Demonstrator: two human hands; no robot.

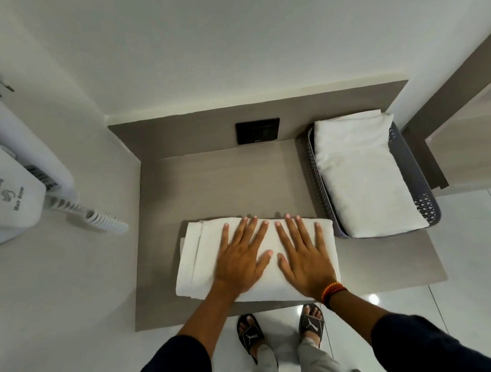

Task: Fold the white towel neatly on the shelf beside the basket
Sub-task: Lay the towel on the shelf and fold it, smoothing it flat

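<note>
My one head view looks steeply down, close over the shelf (pixel 366 267), the wall at the far side.

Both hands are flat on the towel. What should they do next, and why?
Probably slide the left hand leftward to smooth and square the white towel. Its layers look stepped and uneven at the left end, while the right hand pins the tidier side near the basket.
</note>
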